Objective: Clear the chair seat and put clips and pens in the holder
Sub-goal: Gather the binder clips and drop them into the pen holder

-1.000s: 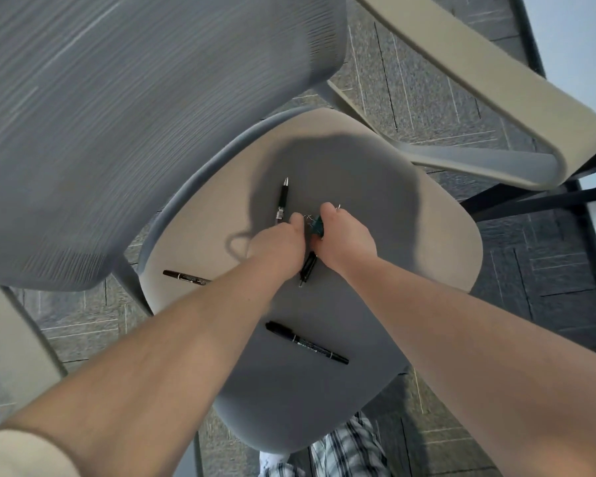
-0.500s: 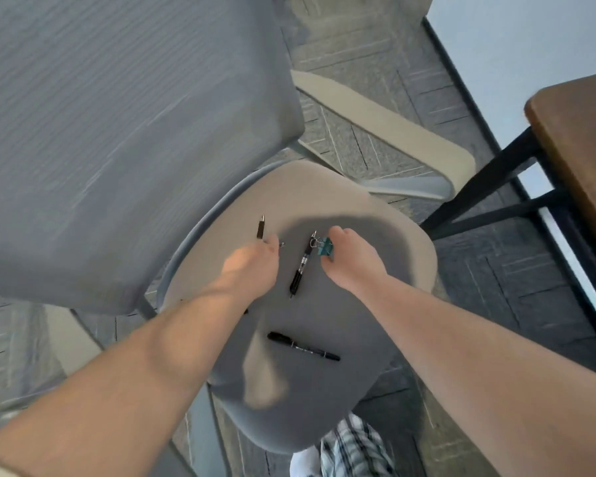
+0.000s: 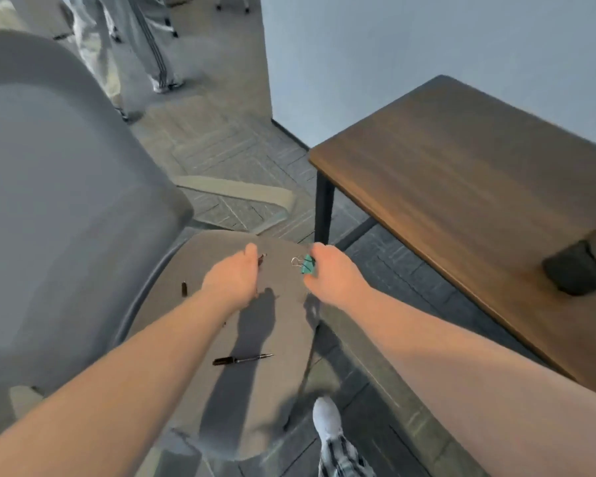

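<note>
My right hand [image 3: 331, 270] is raised over the grey chair seat [image 3: 283, 342] and grips a teal binder clip [image 3: 307, 264] with silver wire handles. My left hand [image 3: 233, 277] is closed around a black pen [image 3: 261, 259]; only its tip shows past the fingers. One black pen [image 3: 242, 359] lies flat on the seat near the front. The end of another pen [image 3: 184, 288] shows at the seat's back edge, beside my left forearm. A dark round holder [image 3: 580, 266] stands on the wooden table at the right. The frame is blurred.
The chair's grey mesh backrest [image 3: 59, 201] fills the left side, with a beige armrest [image 3: 234, 191] behind the seat. The brown wooden table [image 3: 461, 187] on black legs stands to the right against a pale wall. Another person's legs [image 3: 138, 46] stand far back.
Both hands have lifted off the seat and spread apart, the right with the clip, the left with a pen. The view has swung up and right, bringing the table and holder into sight.
</note>
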{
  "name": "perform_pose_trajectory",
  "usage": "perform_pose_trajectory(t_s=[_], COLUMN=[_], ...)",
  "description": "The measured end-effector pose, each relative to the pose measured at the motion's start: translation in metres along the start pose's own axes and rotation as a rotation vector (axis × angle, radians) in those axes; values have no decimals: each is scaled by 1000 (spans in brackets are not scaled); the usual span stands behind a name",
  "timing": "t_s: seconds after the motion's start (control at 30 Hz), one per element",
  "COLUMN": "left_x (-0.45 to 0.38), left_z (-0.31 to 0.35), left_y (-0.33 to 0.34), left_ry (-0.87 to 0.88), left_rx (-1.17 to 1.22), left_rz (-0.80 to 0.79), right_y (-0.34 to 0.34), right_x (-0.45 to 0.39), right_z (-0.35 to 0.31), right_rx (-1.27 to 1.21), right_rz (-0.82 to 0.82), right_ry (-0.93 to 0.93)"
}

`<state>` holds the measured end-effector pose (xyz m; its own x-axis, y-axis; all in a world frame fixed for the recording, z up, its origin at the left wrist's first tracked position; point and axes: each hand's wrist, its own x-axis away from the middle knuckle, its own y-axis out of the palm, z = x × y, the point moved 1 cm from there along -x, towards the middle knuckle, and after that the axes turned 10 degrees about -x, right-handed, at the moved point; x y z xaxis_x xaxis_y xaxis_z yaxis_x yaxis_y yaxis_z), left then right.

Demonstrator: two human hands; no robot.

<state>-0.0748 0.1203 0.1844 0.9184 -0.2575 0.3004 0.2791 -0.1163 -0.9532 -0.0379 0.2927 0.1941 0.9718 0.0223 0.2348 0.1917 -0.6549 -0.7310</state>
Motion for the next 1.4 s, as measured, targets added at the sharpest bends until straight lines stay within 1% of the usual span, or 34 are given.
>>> perform_pose_trajectory(t_s=[0.13, 0.27, 0.43, 0.53, 0.63, 0.73, 0.93, 1.23, 1.4], left_x=[5, 10, 14, 12, 6, -2, -23, -57, -62], left_z=[77, 169, 285, 348, 405, 450, 508, 540, 544], left_y=[-41, -81, -115, -124, -125, -121, -110, -95, -90], left_ry=[158, 309, 485, 562, 605, 605, 574, 466, 448], left_rx=[3, 4, 76, 121, 145, 179, 110, 57, 54], left_rz=[69, 97, 100, 74, 26, -13, -54, -98, -61], right_y=[-67, -138, -222, -266, -296, -315, -332, -340, -338], right_x=[54, 101, 152, 177, 193, 198, 183, 145, 132], right_z=[35, 74, 138, 185, 229, 262, 302, 331, 336], right_rx=[-39, -51, -100, -67, -77, -102, -97, -101, -93], right_rz=[127, 294, 464, 523, 562, 560, 446, 344, 305], right_ry=[80, 186, 362, 460, 549, 581, 583, 525, 492])
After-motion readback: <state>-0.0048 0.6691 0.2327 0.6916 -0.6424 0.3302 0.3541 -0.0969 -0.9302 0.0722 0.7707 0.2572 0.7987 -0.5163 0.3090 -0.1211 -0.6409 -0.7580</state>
